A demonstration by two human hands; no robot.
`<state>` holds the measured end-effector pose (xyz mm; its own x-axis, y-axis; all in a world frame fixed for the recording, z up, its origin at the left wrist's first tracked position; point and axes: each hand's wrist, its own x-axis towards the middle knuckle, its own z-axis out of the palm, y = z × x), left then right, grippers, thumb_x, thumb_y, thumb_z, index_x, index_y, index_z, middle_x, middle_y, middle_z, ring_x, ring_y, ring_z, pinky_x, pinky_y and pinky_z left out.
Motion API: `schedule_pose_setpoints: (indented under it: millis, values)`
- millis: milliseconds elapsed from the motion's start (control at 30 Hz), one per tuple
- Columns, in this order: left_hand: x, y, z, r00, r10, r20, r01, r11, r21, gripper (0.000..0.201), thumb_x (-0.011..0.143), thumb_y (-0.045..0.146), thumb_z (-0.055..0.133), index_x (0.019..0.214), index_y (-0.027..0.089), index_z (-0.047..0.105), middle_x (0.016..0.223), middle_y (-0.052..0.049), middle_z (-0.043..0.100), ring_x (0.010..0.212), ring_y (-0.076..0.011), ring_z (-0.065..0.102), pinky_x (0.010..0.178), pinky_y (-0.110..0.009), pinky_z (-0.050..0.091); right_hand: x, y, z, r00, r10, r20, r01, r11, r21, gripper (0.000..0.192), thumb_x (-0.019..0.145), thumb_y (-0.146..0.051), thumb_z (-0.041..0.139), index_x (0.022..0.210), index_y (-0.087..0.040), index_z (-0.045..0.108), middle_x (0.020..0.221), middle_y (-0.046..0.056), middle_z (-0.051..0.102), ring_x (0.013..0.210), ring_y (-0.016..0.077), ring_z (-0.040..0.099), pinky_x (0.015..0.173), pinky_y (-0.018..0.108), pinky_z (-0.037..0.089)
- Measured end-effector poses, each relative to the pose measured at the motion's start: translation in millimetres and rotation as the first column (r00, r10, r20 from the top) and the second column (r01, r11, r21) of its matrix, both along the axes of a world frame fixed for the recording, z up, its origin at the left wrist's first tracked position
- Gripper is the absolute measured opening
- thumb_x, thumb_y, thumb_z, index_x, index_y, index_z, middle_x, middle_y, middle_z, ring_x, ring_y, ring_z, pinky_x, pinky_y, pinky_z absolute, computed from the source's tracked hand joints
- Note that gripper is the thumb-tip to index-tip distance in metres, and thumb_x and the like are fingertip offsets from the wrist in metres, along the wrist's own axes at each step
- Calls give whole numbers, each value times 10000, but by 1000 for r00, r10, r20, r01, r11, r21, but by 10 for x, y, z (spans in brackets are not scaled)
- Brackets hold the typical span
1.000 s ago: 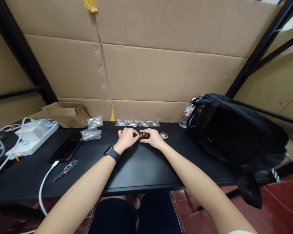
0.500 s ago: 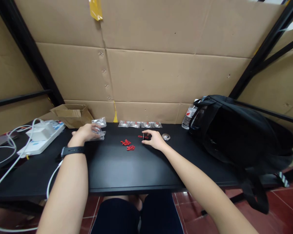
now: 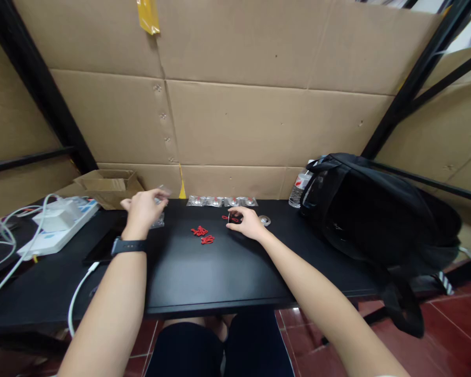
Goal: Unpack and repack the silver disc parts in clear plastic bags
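Black desk (image 3: 220, 272), left hand (image 3: 143, 207) lifting clear packet (image 3: 161, 192), right hand (image 3: 246, 222) pinching upright pin (image 3: 229, 216)

Both bare forearms reach forward from the bottom edge toward twelve o'clock. The left hand (image 3: 143, 208), a dark watch on its wrist, is raised off the surface at about eleven o'clock, back toward the camera, its fingers curled in a pinching grip. The right hand (image 3: 246, 222) lies low at about twelve o'clock, palm down, fingertips drawn together in a light grip.
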<state>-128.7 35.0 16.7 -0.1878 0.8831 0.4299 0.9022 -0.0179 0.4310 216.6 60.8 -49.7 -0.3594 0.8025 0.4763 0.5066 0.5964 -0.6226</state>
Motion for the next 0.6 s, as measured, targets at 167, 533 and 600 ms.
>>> schedule_pose_setpoints:
  millis: [167, 533, 600]
  values:
    - [1066, -77, -154, 898, -375, -228, 390, 921, 22, 146, 908, 331, 599, 931, 273, 731, 1007, -36, 775, 1033, -275, 652, 961, -462, 301, 210, 72, 128, 997, -35, -66, 39, 998, 57, 467, 713, -259, 815, 1163, -204, 702, 1099, 71, 706, 900, 185, 702, 852, 329, 566]
    - [1386, -102, -491, 612, -763, -210, 703, 646, -297, 352, 994, 431, 489, 1315, 323, 584, 1359, -56, 640, 1222, -264, 595, 969, -398, 406, 468, 71, 242, 996, -62, 60, 59, 998, 38, 495, 701, -237, 820, 1179, -195, 699, 1019, 49, 723, 828, 158, 675, 837, 296, 528]
    - [1386, -109, -502, 600, -768, -225, 691, 639, -337, 374, 991, 449, 485, 1331, 337, 591, 1428, -64, 588, 1276, -286, 557, 1003, -431, 406, 471, 39, 271, 996, -41, 80, 40, 999, 15, 515, 700, -256, 826, 1191, -190, 685, 973, 33, 734, 777, 142, 662, 786, 268, 517]
